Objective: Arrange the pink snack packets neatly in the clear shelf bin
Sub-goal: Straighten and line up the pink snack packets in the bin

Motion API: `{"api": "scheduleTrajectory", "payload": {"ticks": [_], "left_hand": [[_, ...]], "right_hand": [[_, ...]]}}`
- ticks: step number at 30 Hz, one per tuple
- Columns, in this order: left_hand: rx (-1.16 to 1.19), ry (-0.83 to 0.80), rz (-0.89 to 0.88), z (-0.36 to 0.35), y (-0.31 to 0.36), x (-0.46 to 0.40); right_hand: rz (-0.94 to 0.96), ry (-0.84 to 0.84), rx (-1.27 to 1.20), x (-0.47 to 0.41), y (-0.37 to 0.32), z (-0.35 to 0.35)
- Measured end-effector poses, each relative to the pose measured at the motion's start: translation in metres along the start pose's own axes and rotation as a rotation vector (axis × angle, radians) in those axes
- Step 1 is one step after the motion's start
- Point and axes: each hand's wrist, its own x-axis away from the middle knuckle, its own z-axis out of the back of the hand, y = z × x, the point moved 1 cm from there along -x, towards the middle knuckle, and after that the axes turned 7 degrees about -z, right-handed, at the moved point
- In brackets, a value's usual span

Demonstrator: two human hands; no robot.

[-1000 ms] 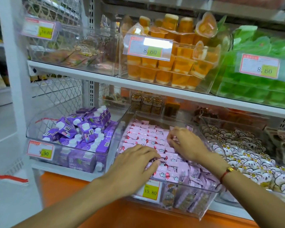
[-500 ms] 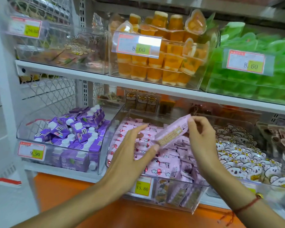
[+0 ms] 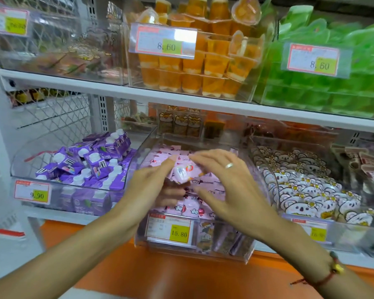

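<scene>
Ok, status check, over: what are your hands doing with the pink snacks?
Left hand pinching one pink packet above the clear bin. Right hand open, hovering over the packets. Nothing in the way.

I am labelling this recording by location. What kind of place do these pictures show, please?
Most likely a shop's snack aisle. Clear bins on white shelves carry printed price tags, and each holds many identical goods: orange jelly cups, purple cartons, pink snack packets.

Pink packets point(image 3: 200, 209) (cloud-printed), purple cartons point(image 3: 95, 160).
</scene>
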Motion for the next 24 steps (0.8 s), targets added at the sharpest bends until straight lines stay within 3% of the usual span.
{"api": "scheduleTrajectory", "payload": {"ticks": [3,6,12,14,16,19,21,24], "left_hand": [[-0.122,-0.075,-0.009,-0.001,0.002,-0.002],[-0.162,-0.116,-0.214,0.002,0.001,0.0],[-0.227,-0.15,-0.403,0.005,-0.007,-0.001],[-0.328,-0.15,-0.476,0.007,-0.01,-0.002],[-0.602,-0.186,-0.549,0.012,-0.015,-0.003],[-1.06,-0.275,-0.626,0.017,-0.027,-0.005],[-1.237,-0.295,-0.658,0.016,-0.034,-0.006],[-1.275,-0.301,-0.656,0.016,-0.037,-0.007]], "right_hand": [[-0.215,-0.041,-0.225,-0.001,0.005,-0.003],[-0.443,-0.107,-0.649,-0.002,0.008,-0.004],[-0.436,-0.295,-0.871,0.002,0.009,-0.007],[-0.456,-0.209,-0.897,-0.001,0.011,-0.006],[-0.588,0.004,-0.939,-0.012,0.023,-0.004],[-0.735,0.2,-0.814,-0.031,0.043,0.0],[-0.715,0.164,-0.634,-0.039,0.049,-0.005],[-0.598,-0.032,-0.382,-0.048,0.05,-0.017]]}}
